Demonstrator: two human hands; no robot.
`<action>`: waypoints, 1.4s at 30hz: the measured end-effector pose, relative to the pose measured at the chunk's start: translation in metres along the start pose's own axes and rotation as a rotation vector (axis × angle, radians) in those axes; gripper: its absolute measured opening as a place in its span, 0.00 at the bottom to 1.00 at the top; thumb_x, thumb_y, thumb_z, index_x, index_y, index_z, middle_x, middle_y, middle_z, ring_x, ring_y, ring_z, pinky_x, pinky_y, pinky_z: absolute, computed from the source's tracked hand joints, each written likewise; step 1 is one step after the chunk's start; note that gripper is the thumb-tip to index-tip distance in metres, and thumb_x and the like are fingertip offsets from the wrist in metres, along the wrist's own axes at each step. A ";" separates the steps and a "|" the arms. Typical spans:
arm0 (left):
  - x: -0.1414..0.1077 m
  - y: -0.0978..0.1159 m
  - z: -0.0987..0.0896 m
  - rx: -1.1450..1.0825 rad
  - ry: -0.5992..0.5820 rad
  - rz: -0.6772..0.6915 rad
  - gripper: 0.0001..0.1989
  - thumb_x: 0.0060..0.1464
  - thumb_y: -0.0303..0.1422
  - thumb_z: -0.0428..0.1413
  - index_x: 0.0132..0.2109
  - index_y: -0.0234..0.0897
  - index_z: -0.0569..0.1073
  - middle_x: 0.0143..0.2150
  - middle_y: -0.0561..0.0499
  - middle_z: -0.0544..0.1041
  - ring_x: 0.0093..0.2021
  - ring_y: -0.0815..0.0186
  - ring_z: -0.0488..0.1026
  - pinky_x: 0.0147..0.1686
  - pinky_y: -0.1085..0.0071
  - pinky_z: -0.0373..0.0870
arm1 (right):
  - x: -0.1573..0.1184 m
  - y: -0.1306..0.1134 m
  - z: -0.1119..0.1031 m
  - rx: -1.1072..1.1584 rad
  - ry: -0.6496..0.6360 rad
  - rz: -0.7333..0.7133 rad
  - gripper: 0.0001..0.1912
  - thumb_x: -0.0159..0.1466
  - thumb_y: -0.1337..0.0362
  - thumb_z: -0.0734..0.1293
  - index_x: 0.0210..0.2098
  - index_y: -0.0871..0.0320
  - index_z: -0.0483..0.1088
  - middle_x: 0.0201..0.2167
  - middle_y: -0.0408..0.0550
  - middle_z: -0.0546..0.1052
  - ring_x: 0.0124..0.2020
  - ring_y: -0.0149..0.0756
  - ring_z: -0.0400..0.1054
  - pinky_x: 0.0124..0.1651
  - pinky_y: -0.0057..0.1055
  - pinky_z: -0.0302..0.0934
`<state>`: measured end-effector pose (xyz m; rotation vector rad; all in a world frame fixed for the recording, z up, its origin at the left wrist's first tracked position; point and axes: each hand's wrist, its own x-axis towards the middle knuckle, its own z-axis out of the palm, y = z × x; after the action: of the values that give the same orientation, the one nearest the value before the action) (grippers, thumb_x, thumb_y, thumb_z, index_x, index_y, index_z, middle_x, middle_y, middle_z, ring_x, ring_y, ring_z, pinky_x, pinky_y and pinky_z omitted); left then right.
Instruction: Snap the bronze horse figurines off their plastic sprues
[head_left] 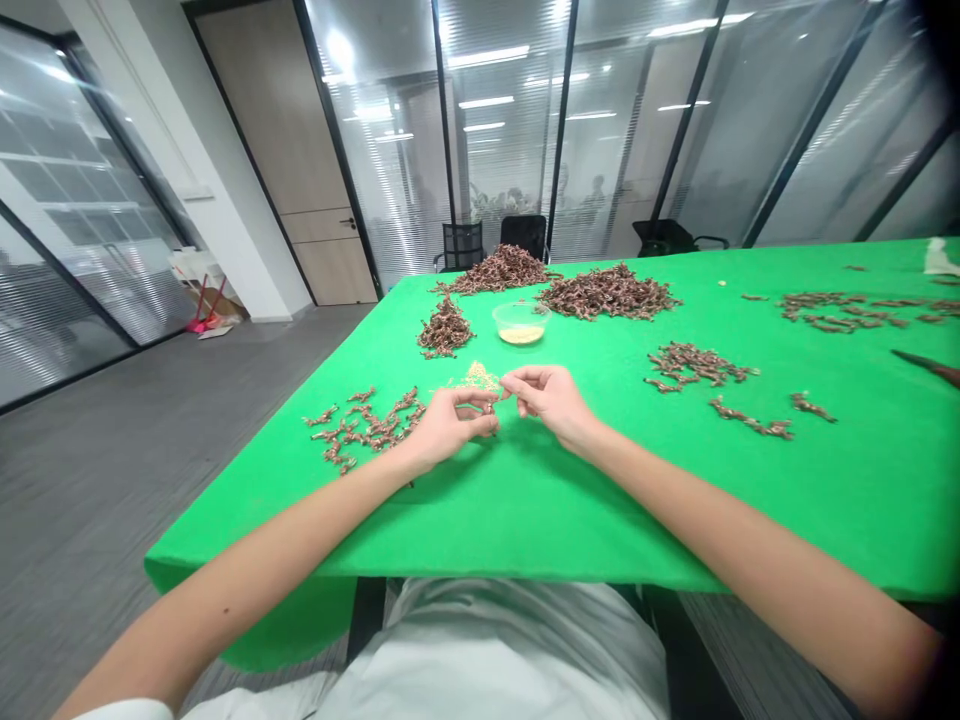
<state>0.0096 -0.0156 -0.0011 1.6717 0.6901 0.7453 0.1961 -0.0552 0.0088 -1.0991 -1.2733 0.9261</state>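
Note:
Both of my hands meet just above the green tablecloth near the middle of the table. My left hand pinches a small brown, knotty dried piece between thumb and fingers; most of it is hidden. Close against it, the thumb and index finger of my right hand are pressed together at the piece's end, and whatever they grip is too small to make out. Just beyond the fingertips lies a little heap of pale yellow bits. Scattered brown twisted dried pieces lie beside my left hand.
A clear plastic bowl holds yellow bits. Brown piles stand around it. A smaller brown cluster lies to the right, and a dark pointed tool rests at the right edge. Chairs stand behind the table.

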 end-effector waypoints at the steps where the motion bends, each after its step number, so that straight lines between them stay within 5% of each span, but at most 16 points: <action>1: 0.000 0.001 0.000 -0.030 0.006 0.003 0.29 0.48 0.37 0.69 0.54 0.26 0.75 0.40 0.42 0.80 0.35 0.63 0.79 0.37 0.67 0.78 | 0.000 -0.001 -0.001 -0.002 0.002 -0.007 0.26 0.52 0.43 0.75 0.29 0.61 0.75 0.23 0.46 0.76 0.17 0.26 0.59 0.20 0.26 0.53; 18: -0.002 0.006 0.003 -0.078 0.158 0.166 0.26 0.48 0.37 0.70 0.51 0.29 0.74 0.38 0.44 0.81 0.37 0.64 0.79 0.36 0.72 0.77 | -0.007 -0.002 0.006 -0.146 -0.070 -0.104 0.23 0.58 0.44 0.72 0.30 0.60 0.73 0.23 0.45 0.74 0.17 0.28 0.61 0.20 0.27 0.56; 27: -0.006 0.010 0.005 0.060 0.191 0.192 0.25 0.49 0.37 0.69 0.51 0.30 0.75 0.38 0.42 0.82 0.35 0.59 0.80 0.20 0.76 0.73 | -0.014 -0.002 0.010 -0.240 -0.075 -0.161 0.18 0.62 0.50 0.68 0.31 0.60 0.73 0.24 0.46 0.76 0.19 0.30 0.63 0.23 0.28 0.57; 42: -0.006 0.008 0.003 0.228 0.233 0.273 0.22 0.48 0.37 0.70 0.48 0.33 0.77 0.36 0.45 0.83 0.37 0.59 0.81 0.28 0.73 0.71 | -0.016 -0.003 0.010 -0.291 -0.083 -0.148 0.21 0.64 0.45 0.66 0.32 0.58 0.72 0.18 0.43 0.72 0.17 0.32 0.62 0.21 0.29 0.54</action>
<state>0.0085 -0.0236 0.0053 1.9305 0.7386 1.1018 0.1842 -0.0704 0.0074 -1.1808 -1.5719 0.6954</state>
